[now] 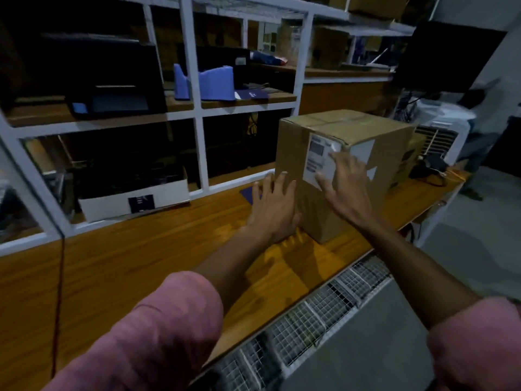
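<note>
Wooden tabletop (141,249) with white shelving (198,142) behind it, pretty dim room. On the tabletop, toward the right, sits a cardboard box (346,122), upright. The left grip (275,207) is flat against the box's left side, fingers spread wide, not wrapped round anything. The right grip (348,187) is wide too, spread fingertips pressing the white label (318,156) on the near face. A blue tape dispenser (208,83) is up on the shelf.
</note>
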{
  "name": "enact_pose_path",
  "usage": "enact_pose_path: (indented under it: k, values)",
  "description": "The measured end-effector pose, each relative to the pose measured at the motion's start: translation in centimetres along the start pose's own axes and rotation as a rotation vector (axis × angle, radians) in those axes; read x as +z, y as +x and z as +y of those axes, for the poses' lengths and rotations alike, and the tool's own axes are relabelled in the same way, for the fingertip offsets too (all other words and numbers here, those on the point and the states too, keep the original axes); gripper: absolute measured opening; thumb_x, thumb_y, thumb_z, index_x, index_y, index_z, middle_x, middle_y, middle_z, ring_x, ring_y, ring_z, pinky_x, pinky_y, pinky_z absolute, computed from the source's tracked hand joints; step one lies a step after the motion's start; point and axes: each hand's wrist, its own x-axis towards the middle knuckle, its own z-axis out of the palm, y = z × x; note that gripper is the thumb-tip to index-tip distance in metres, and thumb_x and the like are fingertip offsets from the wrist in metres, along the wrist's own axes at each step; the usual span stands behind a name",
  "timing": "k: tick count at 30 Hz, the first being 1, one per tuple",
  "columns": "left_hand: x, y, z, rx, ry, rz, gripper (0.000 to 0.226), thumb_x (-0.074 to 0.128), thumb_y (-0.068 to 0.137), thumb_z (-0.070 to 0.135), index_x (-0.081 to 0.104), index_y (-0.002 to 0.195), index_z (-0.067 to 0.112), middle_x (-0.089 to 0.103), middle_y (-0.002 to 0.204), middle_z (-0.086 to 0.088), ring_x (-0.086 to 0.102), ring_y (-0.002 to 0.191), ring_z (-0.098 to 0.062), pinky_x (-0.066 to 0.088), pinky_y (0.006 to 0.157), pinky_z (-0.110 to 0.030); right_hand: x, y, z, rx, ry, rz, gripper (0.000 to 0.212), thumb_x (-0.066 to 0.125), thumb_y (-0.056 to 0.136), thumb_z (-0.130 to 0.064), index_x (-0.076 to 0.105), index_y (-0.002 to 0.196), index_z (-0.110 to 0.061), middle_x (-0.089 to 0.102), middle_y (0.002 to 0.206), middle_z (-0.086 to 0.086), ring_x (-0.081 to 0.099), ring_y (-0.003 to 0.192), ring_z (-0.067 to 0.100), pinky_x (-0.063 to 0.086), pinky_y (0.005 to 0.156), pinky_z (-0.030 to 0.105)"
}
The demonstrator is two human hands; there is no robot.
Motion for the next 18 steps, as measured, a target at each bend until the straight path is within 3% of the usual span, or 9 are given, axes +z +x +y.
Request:
enact_pose_path:
  k: [3,6,9,13,18]
  values:
    - [0.0,2.9,2.0,-0.016,0.007,0.013,0.08,0.054,0.097,0.044,0.013,0.159,0.015,0.002,0.167,-0.01,-0.005,0.153,-0.037,0.008,0.121,-0.061,-0.2,4.7,3.1,-0.024,-0.123,0.019,0.062,0.049,0.098,-0.05,0.035,0.147,-0.014,0.033,0.154,0.013,0.024,0.143,0.039,0.026,0.113,0.055]
    - [0.2,5.1,3.1,-0.037,-0.019,0.013,0.082,0.056,0.096,0.043,0.012,0.159,0.016,0.001,0.168,-0.01,-0.005,0.153,-0.036,0.006,0.122,-0.061,0.3,7.6,5.5,0.028,-0.163,-0.085,0.069,0.045,0.098,-0.054,0.027,0.152,-0.016,0.022,0.162,0.011,0.005,0.151,0.039,0.014,0.116,0.063]
    - [0.6,6.0,3.5,-0.067,-0.022,0.019,0.083,0.057,0.097,0.042,0.008,0.159,0.016,0.0,0.168,-0.009,-0.006,0.153,-0.035,0.004,0.122,-0.059,1.2,8.6,7.2,0.012,-0.133,-0.16,0.072,0.04,0.092,-0.063,0.03,0.148,-0.019,0.031,0.155,0.011,0.012,0.148,0.042,0.019,0.115,0.068]
    - [1.0,6.1,3.4,-0.114,-0.046,0.039,0.085,0.057,0.096,0.028,0.001,0.16,0.016,-0.007,0.168,-0.01,-0.008,0.153,-0.035,0.007,0.123,-0.059,1.5,7.8,6.0,-0.025,-0.089,-0.106,0.067,0.046,0.091,-0.063,0.041,0.14,-0.017,0.039,0.147,0.012,0.021,0.143,0.04,0.03,0.11,0.058]
    - [0.9,5.4,2.6,-0.051,-0.118,0.156,0.095,0.061,0.091,0.023,-0.004,0.16,0.015,-0.012,0.168,-0.007,-0.009,0.154,-0.033,0.011,0.122,-0.058,1.1,4.9,1.7,-0.182,-0.106,-0.086,0.055,0.04,0.094,-0.055,0.046,0.135,-0.019,0.045,0.142,0.008,0.026,0.14,0.035,0.032,0.103,0.067]
